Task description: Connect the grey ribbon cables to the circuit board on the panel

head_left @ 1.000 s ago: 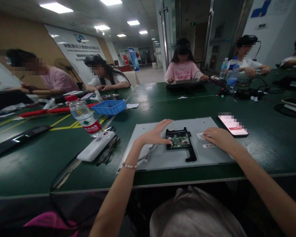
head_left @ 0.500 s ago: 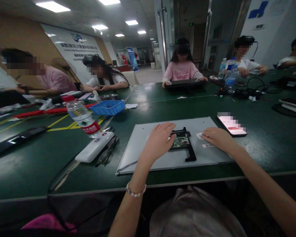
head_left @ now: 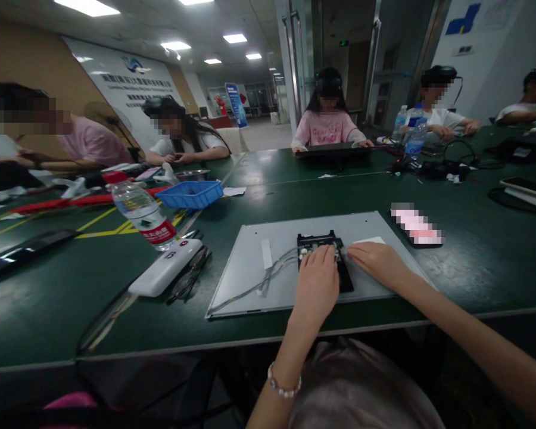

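A flat grey panel (head_left: 250, 256), like the back of a display, lies on the table before me. On it sits a black frame (head_left: 348, 277) with a circuit board, largely hidden by my left hand (head_left: 319, 277). That hand is palm down over the board, its fingers stretched forward. Just right of the frame is my right hand (head_left: 375, 259), fingers pressed together and pointing left; what they pinch, if anything, is hidden. A white label (head_left: 371, 241) shows behind its knuckles. Thin grey cables (head_left: 245, 291) run from the frame to the panel's left corner, past a white strip (head_left: 267, 254).
A phone (head_left: 417, 226) lies right of the panel. To the left are a white power bank (head_left: 165, 271), glasses (head_left: 190, 277), a water bottle (head_left: 143, 214) and a blue tray (head_left: 192, 195). Several people sit around the table; one across holds a dark panel (head_left: 333, 154).
My left hand has moved right and nearer onto the board, uncovering the cables and white strip. My right hand has shifted slightly left, toward the black frame.
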A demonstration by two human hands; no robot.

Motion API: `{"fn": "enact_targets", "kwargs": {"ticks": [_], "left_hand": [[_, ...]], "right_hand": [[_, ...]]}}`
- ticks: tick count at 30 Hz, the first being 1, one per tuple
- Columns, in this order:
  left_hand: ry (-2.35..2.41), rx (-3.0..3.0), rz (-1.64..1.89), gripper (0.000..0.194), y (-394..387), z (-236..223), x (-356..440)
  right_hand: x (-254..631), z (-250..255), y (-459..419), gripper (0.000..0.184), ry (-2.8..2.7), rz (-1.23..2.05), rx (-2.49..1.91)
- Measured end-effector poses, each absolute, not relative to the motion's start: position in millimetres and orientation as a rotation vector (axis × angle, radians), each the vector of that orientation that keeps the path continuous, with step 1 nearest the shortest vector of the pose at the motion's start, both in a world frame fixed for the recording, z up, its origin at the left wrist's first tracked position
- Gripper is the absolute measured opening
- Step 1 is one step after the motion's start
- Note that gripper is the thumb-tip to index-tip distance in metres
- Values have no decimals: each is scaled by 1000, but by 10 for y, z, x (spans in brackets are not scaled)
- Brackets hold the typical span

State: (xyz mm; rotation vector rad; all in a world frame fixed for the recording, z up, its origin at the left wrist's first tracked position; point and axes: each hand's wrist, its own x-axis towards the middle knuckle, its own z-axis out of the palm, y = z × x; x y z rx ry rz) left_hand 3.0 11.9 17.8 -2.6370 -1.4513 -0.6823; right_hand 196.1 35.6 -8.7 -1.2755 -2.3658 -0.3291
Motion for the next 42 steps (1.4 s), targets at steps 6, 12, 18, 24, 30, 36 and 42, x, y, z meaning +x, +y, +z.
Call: {"fn": "enact_targets", "kwargs": {"ticks": [6,12,18,24,30,36,42], "left_hand": [[-1328,-2692,-610,36,95,116,130],[-1305,-2697,-564,39,106,83,135],[-1289,-2694,-539,37,103,79,139],[-1273,-2688,-524,33,87,99,150],[-1337,-2689,-597,36,93,75,157],[-1482,-2559,-724,47,83,26,157],[-1501,-2538,-706,44,76,12,170]], "right_hand": [[1939,-74,350,21,-2481,-226,-1265],[1947,-79,336,22,-2505,-200,-1215],[1961,-92,356,20,-2430,-35,-1248],[2046,-122,380,25,-2322,264,-1114],[2096,-146,414,25,-2148,330,-1172],[2052,-105,414,25,-2131,407,-1172],[2015,-110,431,22,-2063,533,-1157]]}}
